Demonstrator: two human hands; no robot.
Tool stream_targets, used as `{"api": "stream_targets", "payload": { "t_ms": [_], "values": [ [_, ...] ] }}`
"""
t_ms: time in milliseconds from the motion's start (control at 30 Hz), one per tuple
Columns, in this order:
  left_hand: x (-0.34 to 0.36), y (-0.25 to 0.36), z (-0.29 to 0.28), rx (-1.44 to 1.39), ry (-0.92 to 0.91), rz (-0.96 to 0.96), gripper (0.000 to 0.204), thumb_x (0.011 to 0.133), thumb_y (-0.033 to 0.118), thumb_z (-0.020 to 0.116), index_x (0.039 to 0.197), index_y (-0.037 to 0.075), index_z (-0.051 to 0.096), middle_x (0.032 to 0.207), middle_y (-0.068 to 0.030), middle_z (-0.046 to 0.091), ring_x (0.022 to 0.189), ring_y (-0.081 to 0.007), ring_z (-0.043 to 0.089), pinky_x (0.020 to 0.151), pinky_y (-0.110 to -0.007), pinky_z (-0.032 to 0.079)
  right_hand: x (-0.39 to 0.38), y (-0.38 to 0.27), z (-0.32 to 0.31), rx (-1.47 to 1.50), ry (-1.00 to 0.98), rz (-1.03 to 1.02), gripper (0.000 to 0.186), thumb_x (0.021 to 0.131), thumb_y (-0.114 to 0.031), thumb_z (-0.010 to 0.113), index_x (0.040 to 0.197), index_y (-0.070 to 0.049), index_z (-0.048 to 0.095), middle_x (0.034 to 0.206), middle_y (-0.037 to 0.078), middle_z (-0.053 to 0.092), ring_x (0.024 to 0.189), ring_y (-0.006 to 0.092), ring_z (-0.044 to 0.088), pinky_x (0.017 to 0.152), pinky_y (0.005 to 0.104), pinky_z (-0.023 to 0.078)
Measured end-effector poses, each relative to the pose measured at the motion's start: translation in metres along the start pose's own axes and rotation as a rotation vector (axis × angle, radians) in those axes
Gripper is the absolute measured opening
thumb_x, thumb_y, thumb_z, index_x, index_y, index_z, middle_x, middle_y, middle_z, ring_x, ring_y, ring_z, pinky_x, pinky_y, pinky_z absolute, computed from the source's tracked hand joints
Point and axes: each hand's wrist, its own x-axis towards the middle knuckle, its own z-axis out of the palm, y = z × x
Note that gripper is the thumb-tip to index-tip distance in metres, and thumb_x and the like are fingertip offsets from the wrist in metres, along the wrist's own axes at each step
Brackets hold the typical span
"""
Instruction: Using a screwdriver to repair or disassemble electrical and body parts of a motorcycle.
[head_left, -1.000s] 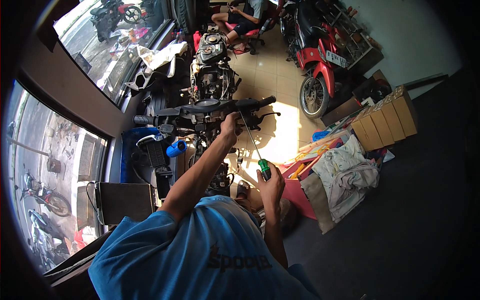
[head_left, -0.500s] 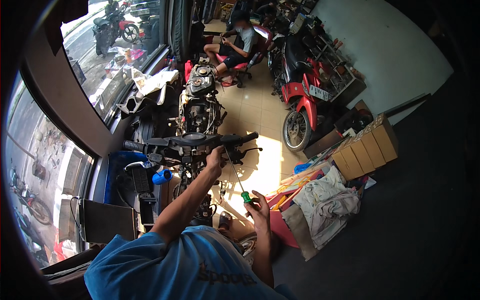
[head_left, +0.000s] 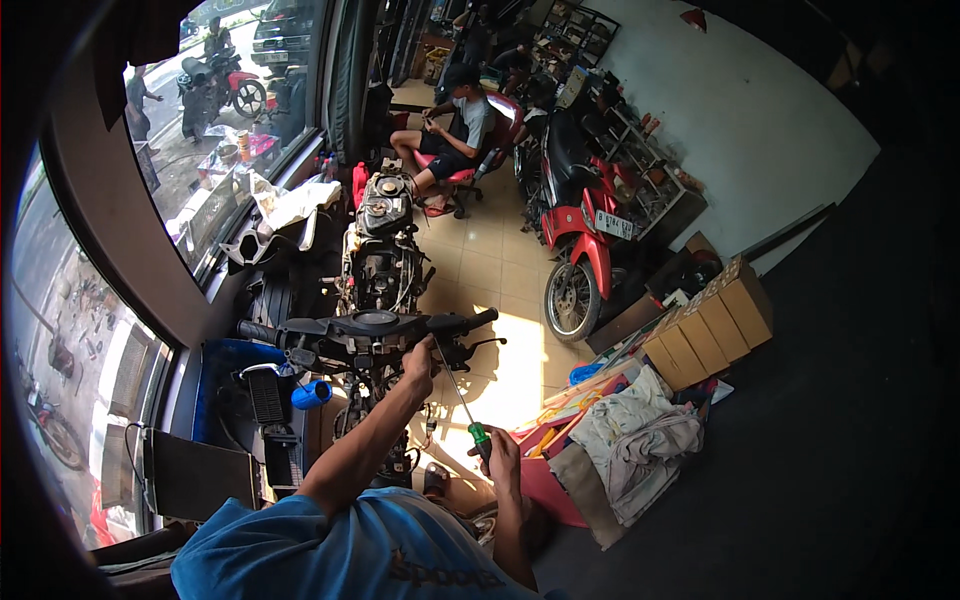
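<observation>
A partly stripped motorcycle stands in front of me, its black handlebar cover (head_left: 375, 324) across its near end. My left hand (head_left: 420, 366) is raised to the underside of the cover, right of the round gauge. Its fingers are closed near the screwdriver's tip; what they pinch, if anything, is hidden. My right hand (head_left: 503, 460) is closed on the green handle of a long screwdriver (head_left: 480, 436). The thin shaft slants up and left, its tip meeting the cover's underside beside my left fingertips.
A blue cylinder (head_left: 311, 395) and a dark finned part (head_left: 267, 397) lie left of the motorcycle. Cardboard boxes (head_left: 712, 328) and crumpled cloths (head_left: 640, 430) are at right. Beyond them stands a red motorcycle (head_left: 590, 230). A person (head_left: 465, 125) sits on a red chair farther back.
My view has shifted, so the motorcycle sits lower in the picture. My right fingers, looser and more spread before, now wrap the screwdriver handle. My left hand stays at the cover.
</observation>
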Motion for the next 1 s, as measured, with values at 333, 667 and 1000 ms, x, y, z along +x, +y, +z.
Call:
{"api": "stream_targets", "payload": {
  "t_ms": [333, 667, 1000],
  "values": [
    [-0.008, 0.005, 0.011, -0.027, 0.046, 0.002, 0.022, 0.088, 0.033, 0.057, 0.078, 0.014, 0.055, 0.058, 0.0046, 0.039, 0.045, -0.0091, 0.032, 0.045, -0.026, 0.026, -0.002, -0.001, -0.007, 0.1, 0.159, -0.241, 0.039, 0.077, -0.006, 0.078, 0.112, 0.0, 0.061, 0.081, 0.001, 0.06, 0.069, 0.0069, 0.053, 0.062, 0.0195, 0.043],
    [-0.002, 0.002, 0.007, 0.01, 0.027, -0.006, 0.026, 0.089, 0.034, 0.065, 0.082, 0.01, 0.057, 0.055, 0.0058, 0.037, 0.044, -0.0081, 0.031, 0.042, -0.026, 0.024, -0.008, -0.005, 0.0, 0.077, 0.176, -0.216, 0.034, 0.077, -0.002, 0.077, 0.108, 0.0, 0.063, 0.078, -0.003, 0.057, 0.068, 0.0042, 0.05, 0.059, 0.017, 0.039],
    [0.0, -0.01, -0.001, 0.126, 0.015, 0.131, 0.033, 0.092, 0.04, 0.061, 0.094, 0.006, 0.062, 0.056, 0.0052, 0.04, 0.047, -0.0075, 0.033, 0.045, -0.026, 0.028, -0.026, -0.002, -0.006, 0.278, 0.117, -0.005, 0.026, 0.086, -0.011, 0.068, 0.109, -0.001, 0.06, 0.074, 0.002, 0.06, 0.054, 0.0054, 0.049, 0.041, 0.0177, 0.034]
  ]
}}
